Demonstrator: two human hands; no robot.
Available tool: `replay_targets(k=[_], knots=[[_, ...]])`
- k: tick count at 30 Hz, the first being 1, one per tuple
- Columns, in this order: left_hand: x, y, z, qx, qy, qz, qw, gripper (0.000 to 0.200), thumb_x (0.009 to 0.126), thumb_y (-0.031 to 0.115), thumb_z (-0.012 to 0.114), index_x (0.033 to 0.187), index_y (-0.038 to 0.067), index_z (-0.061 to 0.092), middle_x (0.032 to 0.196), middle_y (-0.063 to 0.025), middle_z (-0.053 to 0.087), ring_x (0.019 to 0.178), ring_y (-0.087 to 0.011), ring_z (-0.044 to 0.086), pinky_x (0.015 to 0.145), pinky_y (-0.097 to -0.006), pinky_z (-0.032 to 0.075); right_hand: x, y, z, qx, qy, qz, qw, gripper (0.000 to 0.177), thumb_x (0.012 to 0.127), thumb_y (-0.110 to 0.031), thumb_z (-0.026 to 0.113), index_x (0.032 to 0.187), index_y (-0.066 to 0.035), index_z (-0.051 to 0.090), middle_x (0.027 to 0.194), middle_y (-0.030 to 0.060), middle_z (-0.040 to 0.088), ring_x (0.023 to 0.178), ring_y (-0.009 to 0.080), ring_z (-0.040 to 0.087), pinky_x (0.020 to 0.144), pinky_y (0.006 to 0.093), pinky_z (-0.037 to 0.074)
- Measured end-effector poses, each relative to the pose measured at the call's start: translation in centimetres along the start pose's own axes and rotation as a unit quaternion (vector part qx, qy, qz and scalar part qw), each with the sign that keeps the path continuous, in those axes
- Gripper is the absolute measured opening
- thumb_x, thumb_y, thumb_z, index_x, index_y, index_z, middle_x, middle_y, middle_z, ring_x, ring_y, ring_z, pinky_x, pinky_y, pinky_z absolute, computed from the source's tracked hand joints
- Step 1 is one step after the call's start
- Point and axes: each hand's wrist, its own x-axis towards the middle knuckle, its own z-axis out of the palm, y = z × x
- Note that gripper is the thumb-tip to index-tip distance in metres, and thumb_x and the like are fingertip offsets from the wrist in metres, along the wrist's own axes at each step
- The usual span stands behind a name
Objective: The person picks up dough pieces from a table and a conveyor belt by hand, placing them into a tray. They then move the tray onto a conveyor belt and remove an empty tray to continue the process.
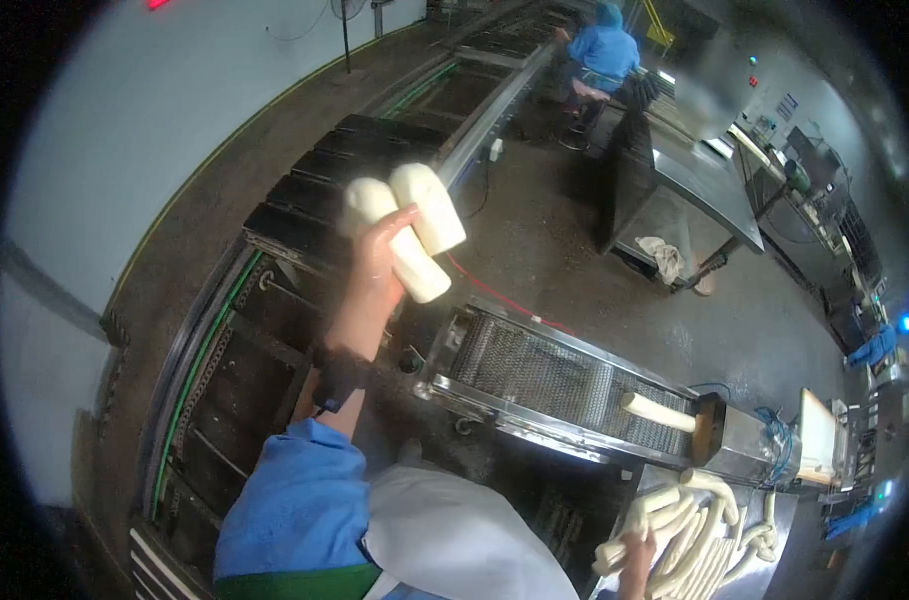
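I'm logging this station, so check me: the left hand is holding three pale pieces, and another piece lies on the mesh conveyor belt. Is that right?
Not quite: the head view shows the left hand holding two pale pieces, not three. Another piece does lie on the mesh conveyor belt.

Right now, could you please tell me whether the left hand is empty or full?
Full: the left hand grips two pale cylindrical pieces side by side, off the mesh conveyor.

Pale wall (175, 110), dark floor (545, 230)
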Motion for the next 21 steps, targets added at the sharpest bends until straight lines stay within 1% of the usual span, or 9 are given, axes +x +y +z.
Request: replay_targets(k=[1, 2, 6, 8, 9, 10, 14, 18, 21], knots=[[0.9, 0.3, -2.0, 0.016, 0.013, 0.021, 1.0, 0.051, 0.079, 0.02, 0.064, 0.12, -0.004, 0.046, 0.107, -0.014, 0.054, 0.102, -0.0256, 0.055, 0.089, -0.0372, 0.045, 0.6, -3.5, 1.5, -0.081, -0.013, 0.008, 0.997, 0.071, 0.081, -0.014, 0.061, 0.143, -0.001, 0.027, 0.08, 0.0079, 0.06, 0.075, 0.0166, 0.055, 0.064, 0.0294, 0.046], [1.7, 0.7, -3.9, 0.013, 0.018, 0.021, 1.0, 0.051, 0.079, 0.02, 0.064, 0.12, -0.004, 0.046, 0.107, -0.014, 0.054, 0.102, -0.0256, 0.055, 0.089, -0.0372, 0.045, -0.1, -7.6, 4.4, -0.046, 0.006, -0.012, 0.999, 0.045, 0.08, -0.013, 0.057, 0.122, 0.002, 0.051, 0.091, 0.0076, 0.059, 0.082, 0.0133, 0.053, 0.072, 0.0265, 0.042], [5.2, -0.4, -13.8, -0.039, 0.114, -0.071, 0.99, 0.035, 0.081, 0.013, 0.064, 0.111, 0.0, 0.054, 0.101, -0.0097, 0.059, 0.094, -0.02, 0.058, 0.087, -0.0345, 0.045, 1.9, -18.3, 10.5, -0.033, -0.133, -0.212, 0.968, 0.052, 0.081, -0.038, 0.055, 0.117, -0.001, 0.056, 0.108, 0.0096, 0.056, 0.102, 0.0201, 0.05, 0.092, 0.0318, 0.037], [5.9, -2.1, -19.2, 0.058, 0.187, -0.156, 0.968, 0.034, 0.083, 0.022, 0.064, 0.11, 0.002, 0.057, 0.101, -0.007, 0.061, 0.097, -0.018, 0.058, 0.087, -0.0328, 0.044, 6.5, -20.4, 11.3, -0.068, -0.106, -0.3, 0.946, 0.041, 0.084, -0.03, 0.054, 0.115, -0.004, 0.058, 0.099, 0.0093, 0.063, 0.082, 0.0185, 0.059, 0.071, 0.0337, 0.047], [4.4, -1.2, -19.2, 0.031, 0.18, -0.181, 0.966, 0.036, 0.083, 0.025, 0.065, 0.11, 0.003, 0.058, 0.102, -0.0078, 0.062, 0.102, -0.0181, 0.056, 0.084, -0.0333, 0.046, -3.3, -26.3, 17.4, -0.034, -0.112, -0.312, 0.943, 0.058, 0.085, -0.045, 0.053, 0.123, -0.002, 0.054, 0.115, 0.0097, 0.055, 0.108, 0.0204, 0.05, 0.097, 0.032, 0.036], [3.9, -1.9, -20.4, 0.02, 0.153, -0.184, 0.971, 0.041, 0.083, 0.024, 0.065, 0.115, 0.001, 0.054, 0.103, -0.0095, 0.061, 0.101, -0.0187, 0.057, 0.082, -0.0334, 0.047, 4.2, -25.9, 16.8, 0.05, -0.15, -0.286, 0.945, 0.034, 0.085, -0.022, 0.055, 0.114, -0.004, 0.058, 0.101, 0.0099, 0.064, 0.082, 0.018, 0.062, 0.064, 0.0307, 0.052], [2.9, -3.4, -22.3, 0.017, 0.177, -0.218, 0.96, 0.064, 0.08, 0.016, 0.064, 0.131, 0.001, 0.03, 0.107, -0.0157, 0.057, 0.092, -0.0216, 0.06, 0.081, -0.0361, 0.05, -5.9, -37.3, 30.7, -0.017, -0.28, -0.365, 0.888, 0.062, 0.068, -0.018, 0.064, 0.126, -0.001, 0.051, 0.122, 0.0156, 0.055, 0.116, 0.0244, 0.051, 0.095, 0.0322, 0.042], [2.5, -3.4, -25.8, 0.016, 0.202, -0.243, 0.949, 0.086, 0.077, 0.01, 0.064, 0.146, 0.005, 0.011, 0.13, -0.0209, 0.043, 0.111, -0.0275, 0.053, 0.09, -0.0358, 0.046, -7.3, -44.2, 44.5, -0.204, -0.522, -0.456, 0.692, 0.045, 0.072, -0.019, 0.066, 0.112, 0.001, 0.059, 0.109, 0.0116, 0.058, 0.098, 0.0208, 0.055, 0.085, 0.0313, 0.044], [1.1, -2.1, -25.4, 0.049, 0.314, -0.204, 0.926, 0.092, 0.075, 0.006, 0.065, 0.146, 0.002, 0.006, 0.139, -0.0213, 0.033, 0.123, -0.0306, 0.042, 0.096, -0.0369, 0.042, -5.6, -43.0, 53.3, -0.275, -0.316, -0.72, 0.553, 0.046, 0.069, -0.024, 0.07, 0.111, -0.008, 0.064, 0.108, 0.0168, 0.056, 0.104, 0.0318, 0.051, 0.094, 0.0377, 0.04]])
